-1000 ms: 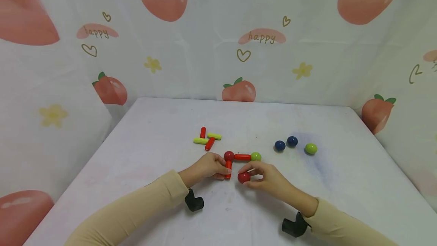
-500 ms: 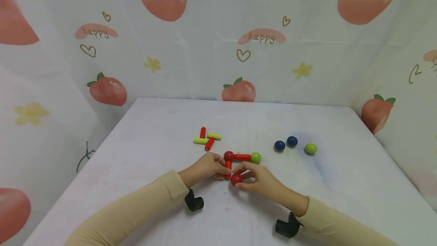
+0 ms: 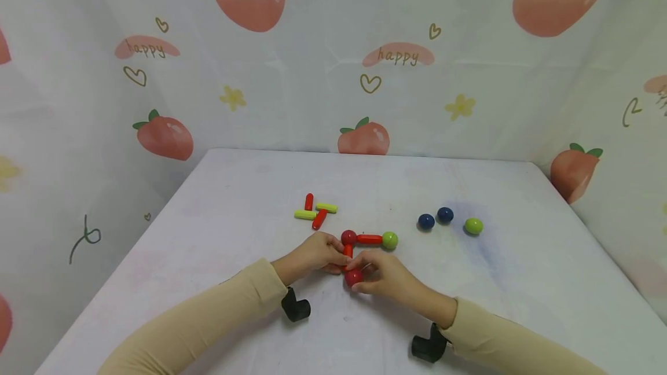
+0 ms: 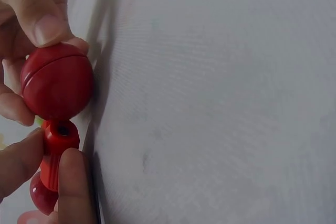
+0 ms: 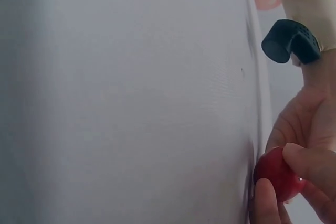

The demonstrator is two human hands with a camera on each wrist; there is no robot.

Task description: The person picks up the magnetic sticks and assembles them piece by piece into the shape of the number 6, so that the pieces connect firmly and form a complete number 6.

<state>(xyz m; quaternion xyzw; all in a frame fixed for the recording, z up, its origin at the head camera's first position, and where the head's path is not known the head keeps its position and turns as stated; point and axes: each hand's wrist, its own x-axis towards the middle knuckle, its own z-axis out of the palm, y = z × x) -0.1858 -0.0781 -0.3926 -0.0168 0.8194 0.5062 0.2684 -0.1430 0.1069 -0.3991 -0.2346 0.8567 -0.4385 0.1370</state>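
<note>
My left hand [image 3: 316, 254] pinches a red rod [image 4: 51, 163] between thumb and finger. The rod's far end meets a red ball [image 3: 348, 238], from which a second red rod [image 3: 369, 239] runs right to a green ball [image 3: 389, 240]. Another red ball [image 4: 58, 82] is in the fingers of my right hand [image 3: 388, 275], at the near end of the pinched rod. In the left wrist view that ball touches the rod's end, where a dark hole shows; I cannot tell whether they are joined. The right wrist view shows the held ball [image 5: 278, 174] with fingertips on it.
Beyond the left hand lie red and yellow-green rods [image 3: 315, 212] in a loose group. Two dark blue balls [image 3: 435, 219] and a green ball [image 3: 473, 226] sit at the right. All rest on a white-covered table [image 3: 250, 190] before a printed cloth backdrop [image 3: 312, 85].
My right hand has moved left with its red ball, from beside the rod to the rod's near end. The left hand stays in place, holding the rod.
</note>
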